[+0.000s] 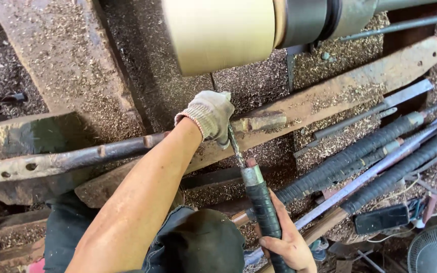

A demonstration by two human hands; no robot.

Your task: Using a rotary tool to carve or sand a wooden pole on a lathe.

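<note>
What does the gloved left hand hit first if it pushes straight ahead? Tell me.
Most likely the pale wooden cylinder on the lathe. The left hand points up-frame toward its underside; the gap is hard to judge from this angle.

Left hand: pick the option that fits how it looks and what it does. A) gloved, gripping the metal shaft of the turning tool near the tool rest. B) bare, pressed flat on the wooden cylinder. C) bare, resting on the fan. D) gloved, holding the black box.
A: the left hand wears a knit glove and closes around the tool shaft, just below the pale wooden cylinder.
</note>
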